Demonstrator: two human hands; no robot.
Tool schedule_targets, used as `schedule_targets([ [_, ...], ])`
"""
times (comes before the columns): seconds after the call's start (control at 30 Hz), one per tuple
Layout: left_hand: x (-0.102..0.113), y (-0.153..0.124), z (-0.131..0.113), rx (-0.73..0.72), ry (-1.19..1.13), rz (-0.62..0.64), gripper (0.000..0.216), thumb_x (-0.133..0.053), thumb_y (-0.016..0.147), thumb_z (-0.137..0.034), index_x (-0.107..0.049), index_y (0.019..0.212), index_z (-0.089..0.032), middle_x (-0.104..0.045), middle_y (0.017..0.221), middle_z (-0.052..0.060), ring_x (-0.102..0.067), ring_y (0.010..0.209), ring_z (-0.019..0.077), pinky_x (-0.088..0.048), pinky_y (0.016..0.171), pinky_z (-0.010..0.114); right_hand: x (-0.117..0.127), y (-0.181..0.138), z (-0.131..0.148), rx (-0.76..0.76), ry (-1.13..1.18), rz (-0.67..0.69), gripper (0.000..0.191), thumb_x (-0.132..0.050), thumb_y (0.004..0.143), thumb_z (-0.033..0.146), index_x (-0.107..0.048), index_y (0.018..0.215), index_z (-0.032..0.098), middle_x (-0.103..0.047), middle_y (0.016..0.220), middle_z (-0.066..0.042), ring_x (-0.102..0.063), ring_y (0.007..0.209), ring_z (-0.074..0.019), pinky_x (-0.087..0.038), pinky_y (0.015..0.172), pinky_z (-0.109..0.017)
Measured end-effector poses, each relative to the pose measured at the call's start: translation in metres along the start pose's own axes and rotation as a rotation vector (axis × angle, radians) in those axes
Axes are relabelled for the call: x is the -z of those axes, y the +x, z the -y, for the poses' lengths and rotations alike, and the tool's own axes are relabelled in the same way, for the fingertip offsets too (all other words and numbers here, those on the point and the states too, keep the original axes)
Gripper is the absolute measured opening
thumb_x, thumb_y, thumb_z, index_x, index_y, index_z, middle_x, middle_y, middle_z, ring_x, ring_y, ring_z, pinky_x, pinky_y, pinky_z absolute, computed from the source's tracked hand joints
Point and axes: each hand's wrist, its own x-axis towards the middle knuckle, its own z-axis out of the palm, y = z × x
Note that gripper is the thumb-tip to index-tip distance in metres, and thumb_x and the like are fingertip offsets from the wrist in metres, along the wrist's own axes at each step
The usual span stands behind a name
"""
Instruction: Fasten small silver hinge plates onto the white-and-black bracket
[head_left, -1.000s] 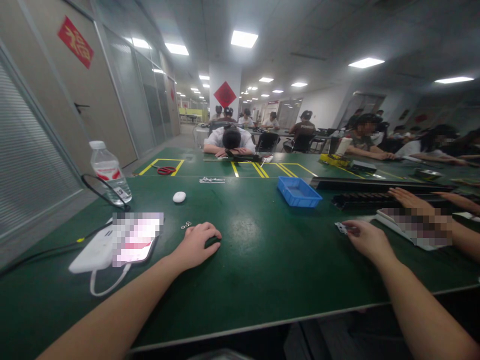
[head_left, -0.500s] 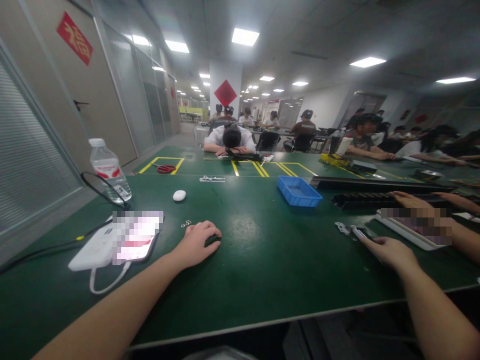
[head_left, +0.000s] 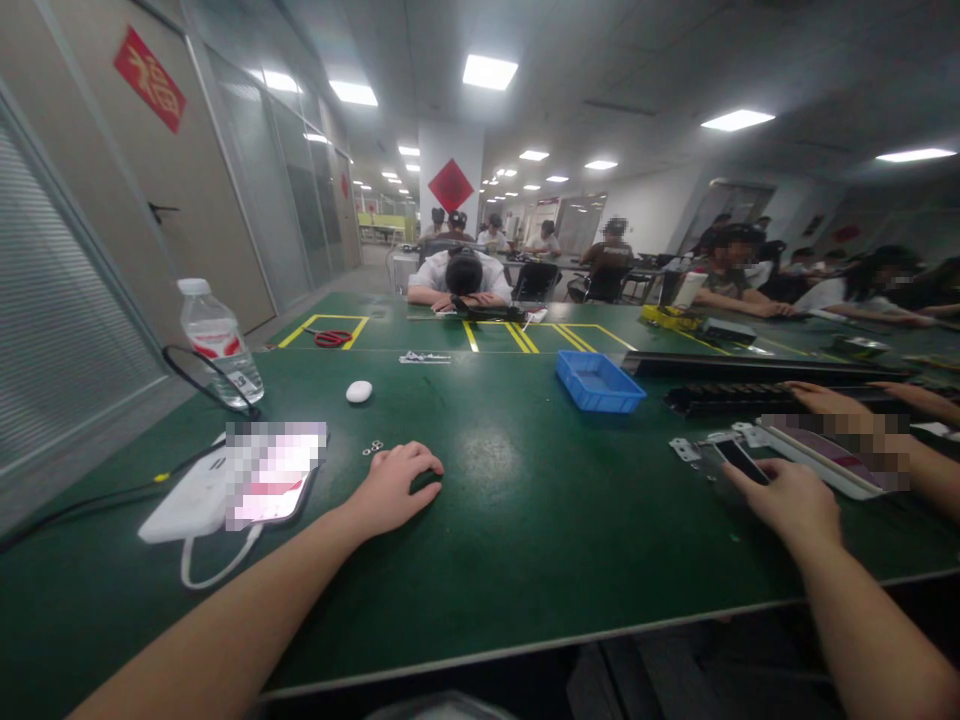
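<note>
My left hand point(head_left: 397, 485) lies on the green table point(head_left: 510, 560), thumb and fingers apart, holding nothing. Just beyond its fingertips are several small metal rings point(head_left: 373, 448). In my right hand point(head_left: 796, 505) is a dark, flat phone point(head_left: 741, 462) with a pale edge, gripped between thumb and fingers and tilted; part of it is hidden by the hand. Close to its far end lies a metal bracket point(head_left: 683, 450) with holes. To the right, a white-framed device point(head_left: 862, 488) with a blurred-out face sits under a co-worker's hand point(head_left: 844, 408).
A blue plastic bin point(head_left: 598, 383) stands beyond, near long black rails point(head_left: 750, 368). On the left are a water bottle point(head_left: 221, 345), a cabled white power bank point(head_left: 184, 495), a lit phone point(head_left: 289, 500) and a white case point(head_left: 359, 391). Red scissors point(head_left: 332, 339) lie farther off.
My right hand has turned the phone, so its dark face shows now where its pale edge showed before. My left hand has stayed in place.
</note>
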Motion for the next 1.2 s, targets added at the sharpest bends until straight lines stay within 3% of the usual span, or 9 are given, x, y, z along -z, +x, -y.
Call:
schedule_targets([
  [0.17,0.003,0.000,-0.004,0.012,0.009,0.013,0.020,-0.050,0.085,-0.033,-0.061,0.099,-0.024,-0.058,0.111,0.005,-0.051,0.108,0.0250,-0.034,0.097,0.048,0.003,-0.002,0.005,0.020,-0.061,-0.008,0.038,-0.059,0.075,0.050,-0.065,0.089,0.016,-0.058,0.083,-0.013,-0.060,0.072,-0.0269,-0.044,0.059,-0.035],
  [0.5,0.004,0.000,-0.004,0.023,0.012,0.035,0.021,-0.050,0.086,-0.033,-0.060,0.101,-0.024,-0.056,0.113,0.005,-0.050,0.109,0.0250,-0.033,0.098,0.049,-0.002,0.000,-0.004,0.119,-0.150,-0.010,0.035,-0.062,0.073,0.049,-0.065,0.086,0.016,-0.056,0.089,-0.013,-0.059,0.078,-0.0269,-0.043,0.057,-0.033],
  [0.83,0.001,0.000,-0.004,0.014,0.029,0.035,0.020,-0.050,0.086,-0.032,-0.060,0.102,-0.023,-0.056,0.113,0.005,-0.051,0.109,0.0240,-0.033,0.098,0.048,-0.010,-0.002,-0.008,0.013,-0.131,-0.003,0.040,-0.054,0.081,0.046,-0.068,0.098,0.012,-0.060,0.097,-0.016,-0.060,0.082,-0.0259,-0.044,0.061,-0.033],
  [1.07,0.003,0.000,-0.004,0.009,0.036,0.035,0.020,-0.049,0.086,-0.032,-0.060,0.101,-0.024,-0.056,0.113,0.006,-0.050,0.109,0.0242,-0.033,0.098,0.047,-0.013,0.001,-0.020,0.122,-0.204,-0.033,0.041,-0.056,0.080,0.046,-0.069,0.101,0.014,-0.059,0.102,-0.018,-0.060,0.092,-0.0283,-0.045,0.064,-0.035],
  [1.2,0.003,0.000,-0.004,0.011,0.035,0.034,0.021,-0.049,0.086,-0.032,-0.060,0.102,-0.024,-0.056,0.113,0.005,-0.050,0.109,0.0241,-0.033,0.098,0.048,-0.010,-0.003,-0.016,0.097,-0.137,-0.048,0.042,-0.058,0.079,0.046,-0.069,0.102,0.012,-0.061,0.106,-0.020,-0.061,0.091,-0.0285,-0.046,0.066,-0.035],
])
